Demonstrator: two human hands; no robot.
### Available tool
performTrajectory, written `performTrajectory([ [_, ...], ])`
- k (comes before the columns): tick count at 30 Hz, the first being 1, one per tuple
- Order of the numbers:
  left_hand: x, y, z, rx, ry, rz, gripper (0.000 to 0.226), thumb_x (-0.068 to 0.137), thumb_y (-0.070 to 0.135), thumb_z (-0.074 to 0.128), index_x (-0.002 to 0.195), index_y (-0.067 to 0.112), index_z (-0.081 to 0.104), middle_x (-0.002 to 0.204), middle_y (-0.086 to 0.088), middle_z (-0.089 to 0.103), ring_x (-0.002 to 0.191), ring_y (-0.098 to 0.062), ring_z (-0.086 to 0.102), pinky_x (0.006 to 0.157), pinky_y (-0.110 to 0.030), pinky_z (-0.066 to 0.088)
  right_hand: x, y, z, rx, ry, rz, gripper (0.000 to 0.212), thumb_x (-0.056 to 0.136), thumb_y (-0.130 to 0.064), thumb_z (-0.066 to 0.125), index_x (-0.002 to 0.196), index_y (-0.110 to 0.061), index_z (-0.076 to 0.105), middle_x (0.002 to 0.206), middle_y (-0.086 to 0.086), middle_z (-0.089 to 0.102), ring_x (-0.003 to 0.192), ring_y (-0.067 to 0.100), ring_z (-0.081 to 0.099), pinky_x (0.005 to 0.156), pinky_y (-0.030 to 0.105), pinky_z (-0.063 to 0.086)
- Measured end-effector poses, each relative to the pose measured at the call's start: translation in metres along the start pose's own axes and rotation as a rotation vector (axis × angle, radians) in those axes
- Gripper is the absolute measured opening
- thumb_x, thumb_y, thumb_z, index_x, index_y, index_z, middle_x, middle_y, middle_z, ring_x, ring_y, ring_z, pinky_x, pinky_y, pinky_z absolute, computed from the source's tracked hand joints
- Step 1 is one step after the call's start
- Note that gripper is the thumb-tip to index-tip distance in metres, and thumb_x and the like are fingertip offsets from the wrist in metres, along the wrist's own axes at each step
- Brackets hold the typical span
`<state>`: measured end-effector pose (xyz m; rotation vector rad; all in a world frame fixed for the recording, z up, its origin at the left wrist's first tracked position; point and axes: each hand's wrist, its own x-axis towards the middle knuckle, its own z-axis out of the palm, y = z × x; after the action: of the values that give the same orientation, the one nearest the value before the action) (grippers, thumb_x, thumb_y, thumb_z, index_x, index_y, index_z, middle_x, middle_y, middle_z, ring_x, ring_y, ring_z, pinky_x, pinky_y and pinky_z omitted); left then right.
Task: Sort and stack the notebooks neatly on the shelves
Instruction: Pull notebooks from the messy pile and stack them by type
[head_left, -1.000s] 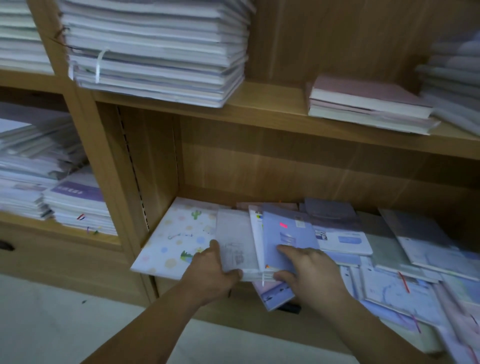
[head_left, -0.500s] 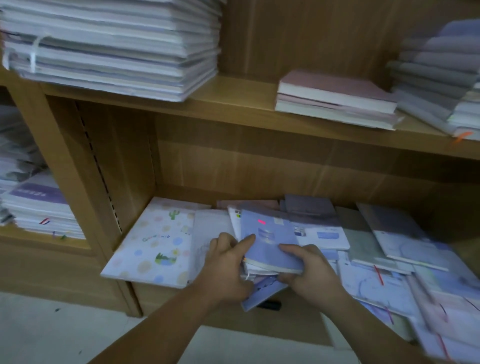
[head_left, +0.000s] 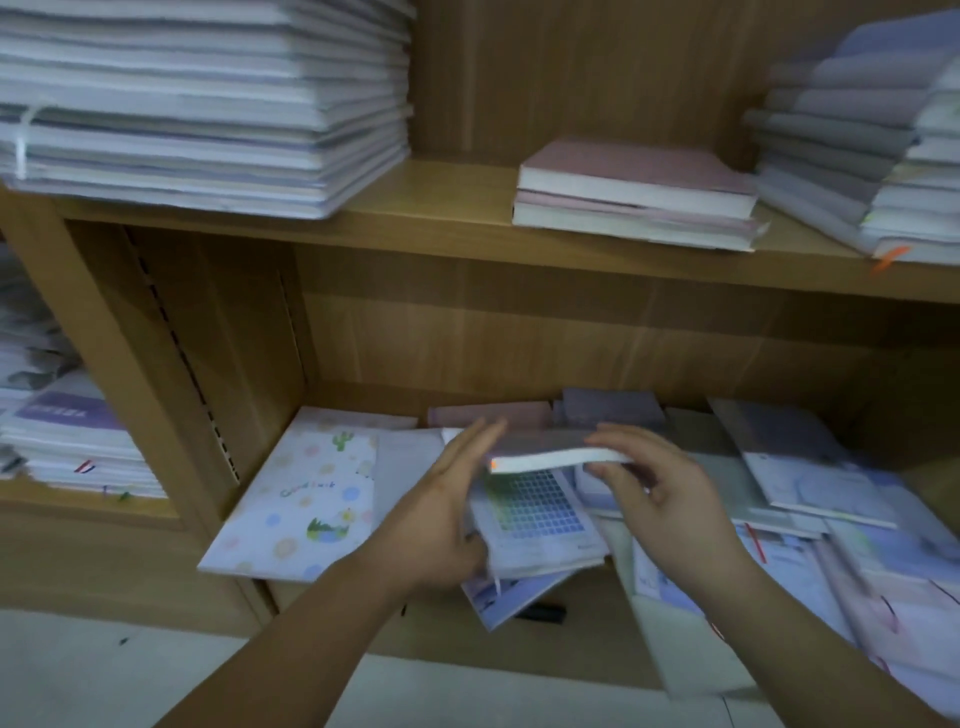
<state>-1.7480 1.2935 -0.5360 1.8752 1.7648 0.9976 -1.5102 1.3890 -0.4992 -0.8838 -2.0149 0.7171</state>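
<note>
Pinching the notebook (head_left: 556, 460) with right hand (head_left: 670, 499), guarding with flat left hand (head_left: 441, 519) just left of the grip; keep it level.

Both forearms are bare down to the frame's lower edge; the left hand (head_left: 441, 519) and right hand (head_left: 670, 512) are bare as well; fingers long, slender.
</note>
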Motion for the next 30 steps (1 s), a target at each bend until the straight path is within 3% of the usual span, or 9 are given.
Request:
performTrajectory([
  [3, 0.003, 0.017, -0.007, -0.108, 0.178, -0.059, 0.075, 0.098, 0.021, 0.064, 0.153, 0.051, 0.024, 0.156, 0.03, 0.029, 0.14, 0.017, 0.026, 0.114, -0.016, 0.035, 0.001, -0.033, -0.014, 0.066, 0.14, -0.042, 0.029, 0.098, -0.009, 0.064, 0.111, -0.034, 0.068, 0.111, -0.018, 0.07, 0.102, 0.002, 0.066, 0.079, 0.012, 0.049],
  [6, 0.0, 0.031, -0.018, -0.115, 0.374, -0.048, 0.032, 0.1, 0.039, 0.06, 0.126, 0.053, 0.05, 0.123, 0.027, 0.062, 0.113, 0.004, 0.058, 0.084, -0.018, 0.051, -0.007, -0.067, -0.024, 0.081, 0.166, -0.04, 0.026, 0.096, -0.023, 0.066, 0.112, -0.043, 0.061, 0.107, -0.033, 0.063, 0.097, -0.004, 0.061, 0.071, 0.009, 0.047],
  [9, -0.017, 0.048, -0.026, -0.189, 0.306, -0.026, 0.016, 0.101, 0.04, 0.058, 0.117, 0.042, 0.059, 0.109, 0.021, 0.069, 0.1, 0.001, 0.066, 0.078, -0.024, 0.057, -0.011, -0.079, -0.025, 0.272, 0.285, 0.124, 0.055, 0.094, -0.034, 0.068, 0.139, -0.047, 0.04, 0.111, -0.034, 0.061, 0.099, -0.012, 0.061, 0.07, 0.007, 0.05],
  [12, -0.033, 0.065, -0.02, -0.429, 0.274, -0.118, 0.014, 0.101, 0.032, 0.061, 0.115, 0.031, 0.064, 0.11, 0.017, 0.073, 0.101, -0.004, 0.07, 0.08, -0.028, 0.059, -0.016, -0.064, -0.011, 0.393, 0.17, 0.381, 0.077, 0.092, -0.034, 0.074, 0.154, -0.037, 0.027, 0.103, -0.018, 0.074, 0.099, 0.001, 0.07, 0.079, 0.03, 0.06],
  [14, -0.036, 0.066, -0.016, -0.535, 0.318, -0.212, 0.016, 0.101, 0.029, 0.061, 0.116, 0.027, 0.066, 0.112, 0.011, 0.075, 0.1, -0.008, 0.072, 0.079, -0.029, 0.06, -0.02, -0.051, 0.002, 0.418, 0.012, 0.514, 0.059, 0.094, -0.028, 0.072, 0.147, -0.024, 0.047, 0.11, -0.005, 0.076, 0.102, 0.02, 0.072, 0.084, 0.047, 0.06],
  [19, -0.032, 0.064, -0.017, -0.59, 0.204, -0.329, 0.021, 0.101, 0.04, 0.058, 0.113, 0.028, 0.07, 0.103, 0.005, 0.077, 0.092, -0.013, 0.074, 0.072, -0.036, 0.063, -0.023, -0.047, 0.008, 0.615, -0.122, 0.649, 0.03, 0.097, -0.012, 0.066, 0.126, -0.02, 0.061, 0.114, 0.005, 0.073, 0.092, 0.033, 0.073, 0.059, 0.041, 0.058],
  [22, -0.023, 0.045, -0.017, -0.199, 0.191, -0.28, 0.025, 0.107, 0.036, 0.048, 0.12, 0.031, 0.068, 0.117, 0.006, 0.072, 0.108, -0.014, 0.065, 0.085, -0.027, 0.054, -0.017, -0.038, -0.001, 0.653, 0.006, 0.678, 0.024, 0.101, -0.008, 0.06, 0.123, -0.017, 0.057, 0.115, 0.009, 0.069, 0.082, 0.034, 0.073, 0.049, 0.041, 0.058],
  [27, -0.018, 0.001, -0.001, 0.482, -0.416, -0.225, 0.09, 0.087, 0.026, 0.066, 0.157, 0.053, 0.015, 0.171, 0.008, -0.008, 0.156, -0.026, -0.01, 0.127, -0.05, 0.007, -0.008, -0.015, -0.016, 0.444, 0.201, 0.643, 0.033, 0.104, -0.009, 0.053, 0.132, -0.026, 0.052, 0.119, 0.008, 0.064, 0.084, 0.036, 0.07, 0.045, 0.04, 0.057],
  [30, -0.009, -0.006, 0.006, 0.636, -0.372, -0.049, 0.075, 0.091, 0.037, 0.068, 0.154, 0.05, 0.03, 0.171, 0.009, 0.007, 0.157, -0.024, -0.012, 0.125, -0.051, -0.002, -0.008, -0.003, -0.023, 0.376, 0.19, 0.621, 0.035, 0.105, -0.013, 0.051, 0.136, -0.031, 0.052, 0.119, 0.002, 0.066, 0.088, 0.031, 0.07, 0.049, 0.04, 0.058],
])
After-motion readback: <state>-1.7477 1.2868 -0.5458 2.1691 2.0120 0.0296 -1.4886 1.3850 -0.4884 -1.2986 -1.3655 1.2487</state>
